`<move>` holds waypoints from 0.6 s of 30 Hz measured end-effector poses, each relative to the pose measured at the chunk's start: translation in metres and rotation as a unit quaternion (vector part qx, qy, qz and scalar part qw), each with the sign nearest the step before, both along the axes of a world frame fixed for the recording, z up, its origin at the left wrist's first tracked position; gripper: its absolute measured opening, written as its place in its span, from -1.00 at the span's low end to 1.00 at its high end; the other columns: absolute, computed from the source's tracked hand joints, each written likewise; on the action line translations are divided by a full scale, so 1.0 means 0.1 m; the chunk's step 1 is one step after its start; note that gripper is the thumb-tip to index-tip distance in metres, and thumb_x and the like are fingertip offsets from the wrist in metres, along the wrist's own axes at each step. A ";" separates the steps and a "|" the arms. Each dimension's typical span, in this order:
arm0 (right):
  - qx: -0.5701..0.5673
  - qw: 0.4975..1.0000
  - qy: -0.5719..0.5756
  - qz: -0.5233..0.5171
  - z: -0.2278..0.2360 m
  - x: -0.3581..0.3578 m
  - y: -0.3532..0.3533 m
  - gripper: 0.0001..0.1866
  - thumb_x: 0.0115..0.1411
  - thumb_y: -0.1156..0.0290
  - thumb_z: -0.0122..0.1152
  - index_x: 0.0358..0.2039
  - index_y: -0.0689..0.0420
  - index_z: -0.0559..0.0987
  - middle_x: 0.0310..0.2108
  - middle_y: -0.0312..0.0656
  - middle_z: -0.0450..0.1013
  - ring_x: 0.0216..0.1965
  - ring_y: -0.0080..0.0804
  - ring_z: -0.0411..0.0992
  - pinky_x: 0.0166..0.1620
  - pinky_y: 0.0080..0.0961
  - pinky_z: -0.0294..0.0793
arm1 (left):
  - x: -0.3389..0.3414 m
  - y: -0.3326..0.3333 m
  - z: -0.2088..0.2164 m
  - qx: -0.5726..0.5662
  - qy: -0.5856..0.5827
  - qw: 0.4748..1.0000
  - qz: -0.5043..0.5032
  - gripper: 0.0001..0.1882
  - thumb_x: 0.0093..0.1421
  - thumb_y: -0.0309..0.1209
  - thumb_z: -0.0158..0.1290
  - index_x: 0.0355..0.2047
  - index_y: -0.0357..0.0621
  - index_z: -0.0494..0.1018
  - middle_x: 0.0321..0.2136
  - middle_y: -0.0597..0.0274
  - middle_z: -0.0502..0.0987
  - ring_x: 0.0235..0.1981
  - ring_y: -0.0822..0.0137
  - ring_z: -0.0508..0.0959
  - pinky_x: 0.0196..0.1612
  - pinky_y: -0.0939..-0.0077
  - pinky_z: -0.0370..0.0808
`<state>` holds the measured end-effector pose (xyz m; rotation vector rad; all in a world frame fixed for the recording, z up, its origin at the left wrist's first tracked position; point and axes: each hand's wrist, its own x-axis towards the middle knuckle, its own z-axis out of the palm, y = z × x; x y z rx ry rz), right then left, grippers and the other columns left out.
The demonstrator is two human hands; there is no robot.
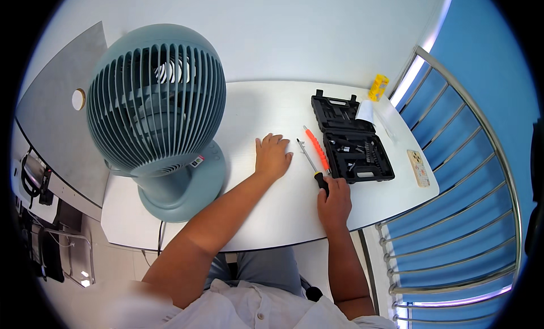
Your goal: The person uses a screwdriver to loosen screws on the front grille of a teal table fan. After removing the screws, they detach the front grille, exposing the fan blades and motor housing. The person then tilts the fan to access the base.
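My left hand [273, 156] rests palm down on the white table [249, 210], its fingers spread and nothing in them. To its right, my right hand [335, 201] has its fingers closed around the black handle of a screwdriver [309, 159]. A yellow band rings that handle, and the metal shaft points away from me to the left, its tip near my left fingers. Beside the shaft lies an orange-red tool [317, 148] with a ridged grip. A grey-green fan [161, 102] stands on its round base left of my left hand.
An open black tool case [357, 156] with bits and small metal parts lies right of the tools. Past it are a white cup-like piece [365, 111], a yellow object [378, 87] and a patterned phone case or phone [419, 168]. A metal railing [498, 153] borders the right side.
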<state>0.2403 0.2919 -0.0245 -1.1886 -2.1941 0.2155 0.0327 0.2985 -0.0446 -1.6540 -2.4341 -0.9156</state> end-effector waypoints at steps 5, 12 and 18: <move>0.020 1.000 -0.004 0.004 -0.01 0.00 0.01 -0.67 0.06 0.48 0.18 -0.11 0.08 0.52 -0.20 -0.23 0.31 -0.10 -0.24 0.33 -0.14 -0.31 0.44 | 0.00 -0.01 0.02 0.007 -0.001 1.000 0.004 -0.60 0.15 -0.27 0.11 0.00 -0.04 0.45 0.10 0.13 0.38 0.24 0.04 0.20 0.26 -0.15 0.02; -0.006 0.999 0.046 0.015 0.04 0.00 0.01 -0.70 0.06 0.50 0.16 -0.13 0.11 0.54 -0.20 -0.22 0.34 -0.10 -0.23 0.36 -0.10 -0.32 0.43 | -0.03 -0.02 0.03 0.037 -0.039 0.999 0.007 -0.62 0.12 -0.31 0.13 -0.03 -0.06 0.47 0.04 0.17 0.42 0.19 0.09 0.25 0.24 -0.14 0.06; -0.050 0.986 0.150 0.048 0.10 0.04 0.11 -0.71 0.08 0.53 0.12 -0.14 0.15 0.54 -0.25 -0.17 0.37 -0.18 -0.23 0.40 -0.10 -0.39 0.40 | -0.04 -0.02 0.03 0.064 -0.048 0.997 0.004 -0.63 0.11 -0.32 0.14 -0.05 -0.06 0.48 -0.02 0.19 0.44 0.12 0.13 0.31 0.23 -0.15 0.08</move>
